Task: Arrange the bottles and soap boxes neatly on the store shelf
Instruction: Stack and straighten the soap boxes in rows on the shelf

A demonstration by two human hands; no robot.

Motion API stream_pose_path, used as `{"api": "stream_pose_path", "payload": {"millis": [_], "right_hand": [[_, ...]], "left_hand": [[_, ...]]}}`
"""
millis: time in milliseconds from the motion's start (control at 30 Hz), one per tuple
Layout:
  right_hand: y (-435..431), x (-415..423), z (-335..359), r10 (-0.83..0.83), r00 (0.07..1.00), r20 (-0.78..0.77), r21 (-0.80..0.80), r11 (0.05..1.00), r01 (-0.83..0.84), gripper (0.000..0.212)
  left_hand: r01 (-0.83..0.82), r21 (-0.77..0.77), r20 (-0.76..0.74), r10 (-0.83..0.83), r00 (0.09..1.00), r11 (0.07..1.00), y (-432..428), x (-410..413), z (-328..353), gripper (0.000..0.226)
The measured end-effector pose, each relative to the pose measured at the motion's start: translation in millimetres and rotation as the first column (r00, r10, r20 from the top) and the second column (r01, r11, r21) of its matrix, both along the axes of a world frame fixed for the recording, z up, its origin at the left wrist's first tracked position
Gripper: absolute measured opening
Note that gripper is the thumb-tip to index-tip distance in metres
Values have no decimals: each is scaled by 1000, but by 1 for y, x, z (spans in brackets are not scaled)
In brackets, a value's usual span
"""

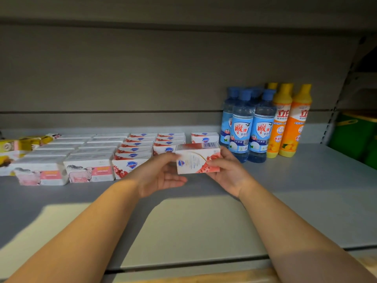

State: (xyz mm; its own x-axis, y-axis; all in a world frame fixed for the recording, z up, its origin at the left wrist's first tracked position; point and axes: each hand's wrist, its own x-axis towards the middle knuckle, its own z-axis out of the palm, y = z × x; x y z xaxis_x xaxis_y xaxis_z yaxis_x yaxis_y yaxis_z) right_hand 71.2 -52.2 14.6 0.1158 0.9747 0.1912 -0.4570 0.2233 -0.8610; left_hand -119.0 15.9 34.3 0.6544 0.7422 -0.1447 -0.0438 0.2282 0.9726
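Note:
Both hands hold one red-and-white soap box [197,158] just above the grey shelf [306,180]. My left hand [161,174] grips its left end and my right hand [226,170] its right end. Behind it lie rows of matching red-and-white soap boxes [135,150], with one single box [204,137] at the back right. To the left are rows of white-and-pink soap boxes [87,168]. Blue bottles [250,127] and orange bottles [289,123] stand upright at the right.
Yellow packages [18,145] lie at the far left of the shelf. A shelf upright [334,111] ends the bay on the right, with green containers [355,135] beyond it. The grey back panel [142,78] rises behind the goods.

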Motion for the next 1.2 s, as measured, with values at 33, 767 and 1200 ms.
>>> {"api": "stream_pose_path", "payload": {"millis": [33,767,1200], "right_hand": [[0,-1,0,-14,999,41,8,1000,14,41],[-10,-46,12,-509,741,438,391,850,353,68],[-15,-31,6,-328,655,680,275,943,187,68]], "left_hand": [[0,-77,55,4,998,997,0,0,0,36],[119,-308,402,16,915,944,-5,17,-9,30],[-134,32,306,118,945,991,10,7,-9,28]]}}
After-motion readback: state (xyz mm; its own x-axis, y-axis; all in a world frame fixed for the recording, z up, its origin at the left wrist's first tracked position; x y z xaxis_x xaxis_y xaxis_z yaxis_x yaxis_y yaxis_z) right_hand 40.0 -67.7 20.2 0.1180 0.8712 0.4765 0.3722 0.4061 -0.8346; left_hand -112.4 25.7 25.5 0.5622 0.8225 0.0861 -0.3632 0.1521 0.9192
